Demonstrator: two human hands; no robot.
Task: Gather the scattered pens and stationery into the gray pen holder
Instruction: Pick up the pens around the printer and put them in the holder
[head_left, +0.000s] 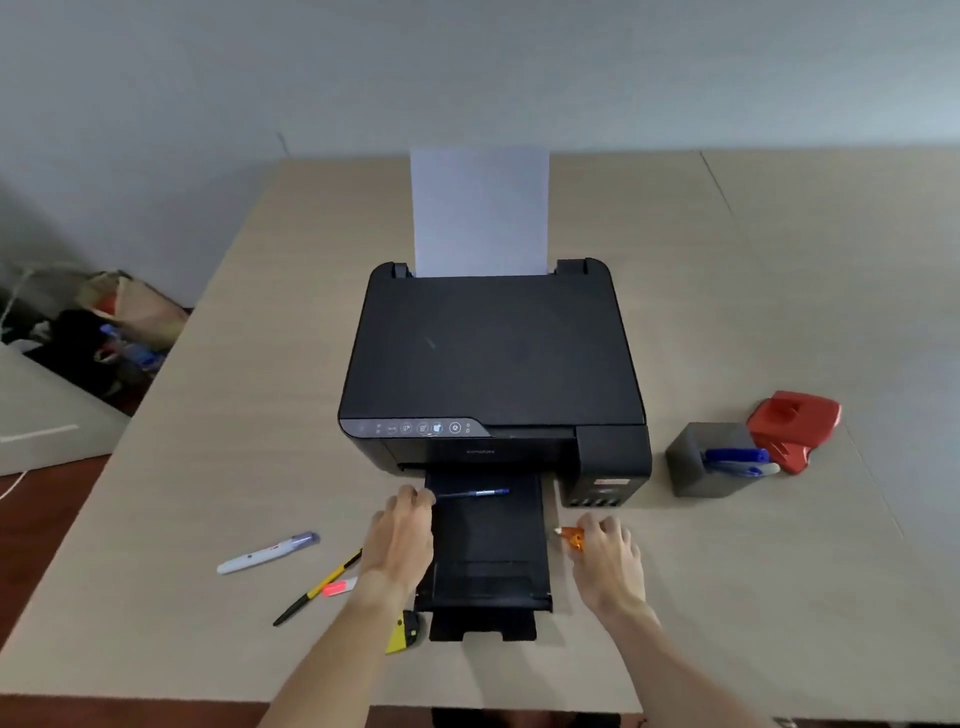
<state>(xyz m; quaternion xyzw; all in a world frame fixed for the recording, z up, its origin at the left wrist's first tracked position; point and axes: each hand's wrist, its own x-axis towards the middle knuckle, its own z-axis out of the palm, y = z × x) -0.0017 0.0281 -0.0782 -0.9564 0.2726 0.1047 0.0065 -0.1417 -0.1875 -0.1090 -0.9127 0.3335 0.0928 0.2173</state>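
Observation:
The gray pen holder (698, 465) stands right of the printer with a blue pen (735, 456) lying in it. A blue ballpoint pen (475, 493) lies across the printer's output tray (488, 551), and my left hand (402, 538) pinches its left end. On the table right of the tray, my right hand (608, 553) closes its fingers on a small orange item (571, 538). Left of my left arm lie a white marker (267, 553), a black-and-yellow pen (317, 590) and a pink highlighter (338, 588). A yellow-and-black cutter (404, 630) sits partly under my left forearm.
A black printer (493, 358) with upright white paper (480, 210) fills the table's middle. A red hole punch (795, 428) stands behind the holder. A bag with clutter (111, 322) lies on the floor beyond the table's left edge.

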